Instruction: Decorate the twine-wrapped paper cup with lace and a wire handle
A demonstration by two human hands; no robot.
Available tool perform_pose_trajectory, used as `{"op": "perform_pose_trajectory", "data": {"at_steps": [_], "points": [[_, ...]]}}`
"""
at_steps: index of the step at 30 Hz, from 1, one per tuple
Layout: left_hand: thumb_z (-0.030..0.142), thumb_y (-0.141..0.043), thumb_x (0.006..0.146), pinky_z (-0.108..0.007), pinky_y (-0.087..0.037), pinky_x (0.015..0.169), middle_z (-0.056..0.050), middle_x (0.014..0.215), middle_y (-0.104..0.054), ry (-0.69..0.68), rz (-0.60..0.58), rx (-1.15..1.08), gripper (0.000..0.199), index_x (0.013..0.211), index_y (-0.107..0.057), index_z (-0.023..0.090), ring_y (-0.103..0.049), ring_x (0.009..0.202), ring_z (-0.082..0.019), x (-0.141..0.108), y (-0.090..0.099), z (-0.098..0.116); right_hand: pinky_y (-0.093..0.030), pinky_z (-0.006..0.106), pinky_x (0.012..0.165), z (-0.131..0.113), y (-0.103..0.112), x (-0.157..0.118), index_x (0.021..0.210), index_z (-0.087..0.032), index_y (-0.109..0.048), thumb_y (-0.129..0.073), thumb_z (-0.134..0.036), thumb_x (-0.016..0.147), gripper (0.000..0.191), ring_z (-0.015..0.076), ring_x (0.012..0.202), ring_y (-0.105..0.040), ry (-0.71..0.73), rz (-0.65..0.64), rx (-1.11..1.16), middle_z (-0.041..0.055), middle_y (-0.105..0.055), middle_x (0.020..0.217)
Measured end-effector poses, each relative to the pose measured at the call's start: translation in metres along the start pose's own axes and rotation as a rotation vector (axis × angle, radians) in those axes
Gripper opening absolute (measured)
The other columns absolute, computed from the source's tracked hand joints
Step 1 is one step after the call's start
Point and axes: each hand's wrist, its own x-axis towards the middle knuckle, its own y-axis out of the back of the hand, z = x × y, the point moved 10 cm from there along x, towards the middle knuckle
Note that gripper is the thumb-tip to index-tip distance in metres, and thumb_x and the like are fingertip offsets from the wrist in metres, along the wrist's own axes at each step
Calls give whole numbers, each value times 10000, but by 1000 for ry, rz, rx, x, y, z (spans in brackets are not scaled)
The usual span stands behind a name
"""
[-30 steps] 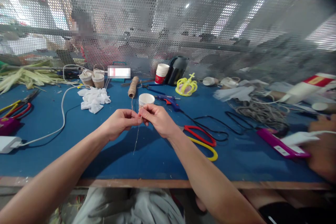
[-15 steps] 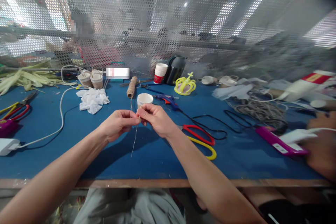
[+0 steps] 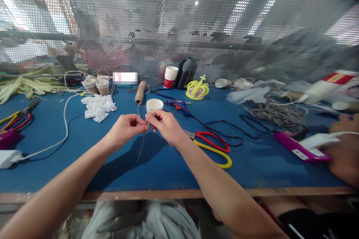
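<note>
A: How are the two hands shown?

B: The left hand is closed in a pinch, thumb against fingers, and the right hand is likewise pinched. A thin strand of twine is gripped where the fingertips meet.

A: Where is the strand located?

B: It is held above the blue table, with its loose end hanging below the fingertips. Beyond the hands, a line of twine is seen reaching toward the wound spool. The exact form of the strand between the fingers is too small to be told.

A: What is seen around the hands?

B: A white-rimmed cup is placed just behind the right hand; whether it is touched cannot be told. To its right lies a blue glue gun, and nearer the right forearm, scissors with one red and one yellow handle. White crumpled fabric is laid beyond the left hand.

A: And farther off?

B: Stacked paper cups are stood beside a dark jug, with a yellow crown to the right. At the right edge, another person's hand, blurred, is seen near a purple power strip.
</note>
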Motion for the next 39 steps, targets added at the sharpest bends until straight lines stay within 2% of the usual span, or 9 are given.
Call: {"op": "perform_pose_trajectory", "data": {"at_steps": [6,12,27,30,33,35,39], "points": [[239,-669,591,-220,-330,541,28,590,-543,-1,-29,0,164,623,-554,127,-458,549,-74,-1,-3,-2,-323,217,455,-2,3,-1,622,-159,-476,-534,-447,746,319,64,439,-394,23,24,-80,-51,-435,514],[272,-666,597,-220,-312,525,29,576,-523,-4,-7,-9,192,612,-542,126,-434,537,-69,0,-4,-4,-311,221,453,-4,3,-2,603,-167,-460,-541,-481,726,347,70,447,-381,31,42,-134,-52,-423,507],[281,-640,615,-199,-304,467,25,545,-515,-61,80,66,183,605,-549,123,-411,509,-66,-1,-1,-2,-307,232,493,-11,13,-6,546,-180,-416,-562,-476,708,368,82,489,-348,98,217,-233,-49,-397,509],[281,-653,611,-192,-263,442,36,535,-496,-8,41,-17,191,593,-548,123,-369,475,-46,-1,-3,-4,-324,227,494,-11,9,-5,575,-175,-437,-569,-460,711,342,79,494,-375,89,151,-158,-46,-420,537],[285,-674,598,-194,-198,412,44,519,-484,96,-61,-168,207,589,-545,122,-313,425,-23,-2,-11,-11,-364,226,502,-9,-4,-3,691,-171,-498,-520,-459,752,295,81,507,-431,58,-23,9,-34,-477,601],[288,-685,592,-200,-168,407,46,511,-477,140,-114,-242,219,584,-541,122,-290,409,-15,-3,-15,-13,-378,228,507,-8,-8,-3,702,-169,-508,-526,-455,750,291,81,513,-446,44,-92,59,-29,-492,612],[291,-684,599,-207,-156,416,42,537,-487,142,-148,-241,210,604,-557,124,-284,417,-16,-2,-14,-12,-367,220,472,-6,-3,-1,639,-169,-477,-562,-465,719,318,69,470,-422,34,-60,36,-45,-460,565]]}}
